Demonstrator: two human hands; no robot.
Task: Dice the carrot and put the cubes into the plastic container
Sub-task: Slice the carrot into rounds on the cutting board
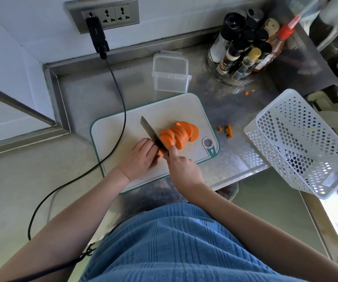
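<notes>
Head view: I see both hands over a white, teal-edged cutting board [123, 127] on the steel desk [235, 155].
Right grip [181, 165]: wrapped round the steel knife [150, 132].
Left grip [138, 157]: fingers curled on the orange carrot piece [159, 153].
Carrot: orange slices [179, 133] fanned right of the blade.
Container: clear plastic tub [170, 73], beyond the board.

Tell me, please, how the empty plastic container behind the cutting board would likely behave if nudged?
The plastic container looks thin-walled and empty, so probably light. On the smooth steel counter it would likely slide. Its broad base suggests it would not tip.
</notes>
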